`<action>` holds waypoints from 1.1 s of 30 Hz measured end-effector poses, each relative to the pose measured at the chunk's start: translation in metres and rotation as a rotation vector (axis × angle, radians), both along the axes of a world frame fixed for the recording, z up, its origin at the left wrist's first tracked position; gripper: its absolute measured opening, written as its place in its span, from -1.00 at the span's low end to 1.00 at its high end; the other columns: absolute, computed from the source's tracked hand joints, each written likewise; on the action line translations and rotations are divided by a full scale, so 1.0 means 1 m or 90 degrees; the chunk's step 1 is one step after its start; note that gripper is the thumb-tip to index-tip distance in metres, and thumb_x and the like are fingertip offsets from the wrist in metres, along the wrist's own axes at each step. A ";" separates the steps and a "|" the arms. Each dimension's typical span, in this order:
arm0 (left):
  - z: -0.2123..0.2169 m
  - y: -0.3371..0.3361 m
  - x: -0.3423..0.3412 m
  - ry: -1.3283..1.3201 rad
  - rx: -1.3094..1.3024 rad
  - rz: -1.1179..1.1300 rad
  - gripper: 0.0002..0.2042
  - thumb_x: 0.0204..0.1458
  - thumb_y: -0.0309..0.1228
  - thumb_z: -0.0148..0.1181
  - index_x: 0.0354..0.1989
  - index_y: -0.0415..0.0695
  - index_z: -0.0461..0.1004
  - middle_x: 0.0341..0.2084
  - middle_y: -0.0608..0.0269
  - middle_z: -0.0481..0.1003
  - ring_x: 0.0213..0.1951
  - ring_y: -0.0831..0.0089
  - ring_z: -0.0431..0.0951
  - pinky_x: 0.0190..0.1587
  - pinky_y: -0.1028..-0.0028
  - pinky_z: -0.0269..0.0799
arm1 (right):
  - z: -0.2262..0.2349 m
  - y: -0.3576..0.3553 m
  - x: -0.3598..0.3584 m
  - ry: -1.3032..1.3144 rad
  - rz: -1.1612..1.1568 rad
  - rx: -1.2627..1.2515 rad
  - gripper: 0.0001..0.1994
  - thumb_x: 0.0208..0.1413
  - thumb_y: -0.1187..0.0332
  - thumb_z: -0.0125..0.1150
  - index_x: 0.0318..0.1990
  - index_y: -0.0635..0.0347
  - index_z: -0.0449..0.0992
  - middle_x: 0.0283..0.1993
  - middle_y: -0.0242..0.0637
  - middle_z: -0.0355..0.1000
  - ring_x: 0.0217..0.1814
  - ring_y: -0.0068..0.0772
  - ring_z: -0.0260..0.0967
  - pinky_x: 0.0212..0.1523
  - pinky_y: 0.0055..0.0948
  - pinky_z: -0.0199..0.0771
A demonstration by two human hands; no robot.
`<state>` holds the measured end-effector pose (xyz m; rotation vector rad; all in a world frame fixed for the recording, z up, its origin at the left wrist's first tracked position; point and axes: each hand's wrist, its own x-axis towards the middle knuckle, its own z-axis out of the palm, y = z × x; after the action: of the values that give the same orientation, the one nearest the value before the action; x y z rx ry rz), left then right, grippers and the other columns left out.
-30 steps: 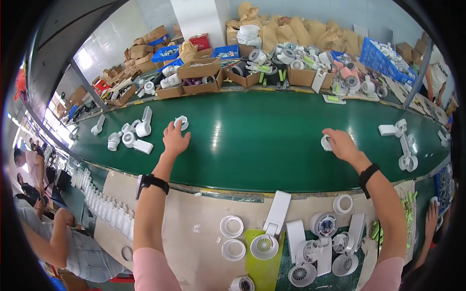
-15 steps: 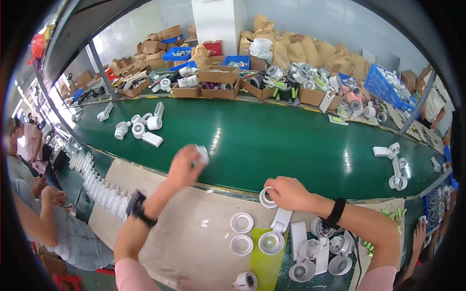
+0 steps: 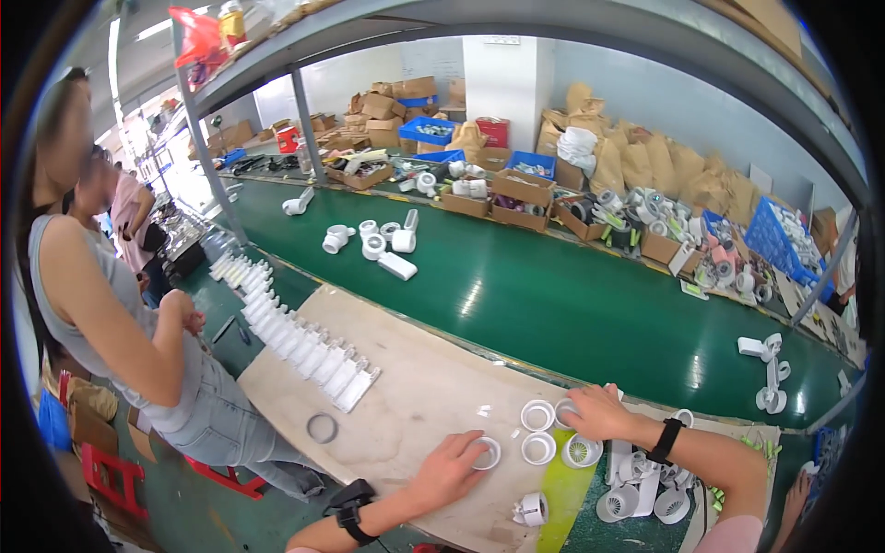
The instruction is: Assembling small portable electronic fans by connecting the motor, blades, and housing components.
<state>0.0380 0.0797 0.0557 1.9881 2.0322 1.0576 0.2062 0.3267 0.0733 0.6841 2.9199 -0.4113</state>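
Note:
My left hand (image 3: 450,476) is low over the beige work board, its fingers closed on a white ring-shaped part (image 3: 493,453). My right hand (image 3: 599,412) grips another white ring (image 3: 560,414) near the belt-side edge. Between the hands, two more white rings (image 3: 537,416) lie flat, one behind the other. Just below my right hand rests a white handheld fan body (image 3: 582,452) with a slotted round grille, on a yellow-green mat (image 3: 564,488). A small white motor-like cylinder (image 3: 531,509) lies near the mat's front. My right fingertips are partly hidden.
A green conveyor belt (image 3: 525,304) runs behind the board, carrying white fan parts (image 3: 373,244). More fan bodies (image 3: 645,488) are piled right of the mat. White parts stand in a row (image 3: 313,359) at left, near a grey ring (image 3: 322,428). A person (image 3: 175,350) stands at left.
My view has swung left. My left hand has come back from above the belt to the board, now at a white ring. My right hand stays near the fan body with its ring.

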 end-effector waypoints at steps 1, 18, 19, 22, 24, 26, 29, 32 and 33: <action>-0.003 -0.001 0.003 -0.010 0.006 0.002 -0.62 -0.21 -0.46 0.24 -0.15 -0.16 0.34 -0.05 0.06 0.33 -0.10 0.11 0.37 -0.08 0.30 0.36 | 0.013 -0.008 -0.003 -0.069 -0.004 -0.009 -0.54 0.01 0.09 -0.05 -0.08 0.31 0.31 -0.15 0.04 0.41 -0.03 0.04 0.27 -0.07 -0.01 0.04; 0.059 -0.048 -0.132 -0.577 0.017 0.095 -0.20 0.01 -0.38 0.14 0.30 -0.24 -0.29 -0.46 0.11 0.56 -0.45 0.44 0.55 -0.35 0.52 0.42 | 0.176 -0.095 0.100 0.055 0.023 -0.069 -0.52 -0.02 0.15 0.10 0.03 0.25 0.34 -0.32 -0.05 0.41 -0.21 -0.03 0.32 -0.15 -0.15 0.19; 0.078 -0.044 -0.158 -0.574 0.006 0.165 -0.22 0.01 -0.41 0.13 0.31 -0.20 -0.28 -0.47 0.11 0.55 -0.46 0.45 0.54 -0.41 0.55 0.39 | 0.175 -0.099 0.110 0.089 0.044 -0.039 -0.52 0.00 0.13 0.09 0.03 0.24 0.34 -0.34 -0.03 0.41 -0.26 -0.01 0.34 -0.20 -0.14 0.24; 0.112 -0.028 -0.229 -0.603 0.016 0.339 -0.22 0.00 -0.43 0.12 0.32 -0.13 -0.27 -0.54 0.16 0.53 -0.55 0.49 0.51 -0.55 0.59 0.34 | 0.182 -0.114 0.120 0.083 -0.013 -0.091 -0.55 -0.08 0.17 0.16 -0.04 0.22 0.40 -0.22 -0.07 0.42 -0.15 -0.03 0.33 -0.11 -0.21 0.20; 0.123 -0.018 -0.267 -0.614 0.031 0.414 -0.19 -0.02 -0.43 0.13 0.33 -0.10 -0.29 -0.62 0.24 0.49 -0.64 0.53 0.45 -0.62 0.56 0.30 | 0.184 -0.120 0.124 0.088 -0.001 -0.071 -0.55 -0.09 0.17 0.16 -0.05 0.23 0.40 -0.25 -0.06 0.42 -0.18 -0.02 0.34 -0.14 -0.21 0.22; 0.126 -0.008 -0.299 -0.618 0.049 0.464 -0.17 -0.03 -0.44 0.14 0.33 -0.07 -0.30 -0.68 0.30 0.43 -0.68 0.56 0.40 -0.64 0.57 0.28 | 0.186 -0.124 0.130 0.093 0.006 -0.049 -0.54 -0.10 0.17 0.16 -0.06 0.25 0.41 -0.28 -0.04 0.43 -0.22 0.00 0.34 -0.18 -0.20 0.25; 0.123 0.006 -0.322 -0.597 0.063 0.492 -0.14 -0.07 -0.49 0.14 0.33 -0.04 -0.34 -0.68 0.27 0.42 -0.71 0.56 0.38 -0.69 0.56 0.23 | 0.189 -0.124 0.139 0.067 -0.033 -0.083 -0.56 -0.10 0.17 0.17 -0.09 0.27 0.43 -0.36 -0.03 0.43 -0.28 0.03 0.35 -0.22 -0.21 0.28; 0.129 0.014 -0.331 -0.592 0.073 0.511 -0.11 -0.11 -0.52 0.14 0.33 -0.02 -0.37 -0.66 0.21 0.43 -0.72 0.53 0.36 -0.74 0.55 0.17 | 0.187 -0.122 0.146 0.082 -0.034 -0.061 -0.57 -0.10 0.17 0.18 -0.10 0.28 0.43 -0.37 -0.02 0.43 -0.29 0.04 0.36 -0.24 -0.20 0.30; 0.131 0.015 -0.335 -0.589 0.066 0.529 -0.11 -0.11 -0.52 0.14 0.33 -0.02 -0.37 -0.65 0.22 0.43 -0.72 0.53 0.36 -0.74 0.55 0.17 | 0.186 -0.120 0.149 0.090 -0.032 -0.082 -0.57 -0.10 0.18 0.18 -0.11 0.29 0.43 -0.35 -0.01 0.44 -0.30 0.04 0.37 -0.26 -0.21 0.32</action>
<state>-0.2973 0.0943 0.1870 0.3487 2.1565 1.7628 0.3548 0.2069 0.2591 0.7406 2.9769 -0.6738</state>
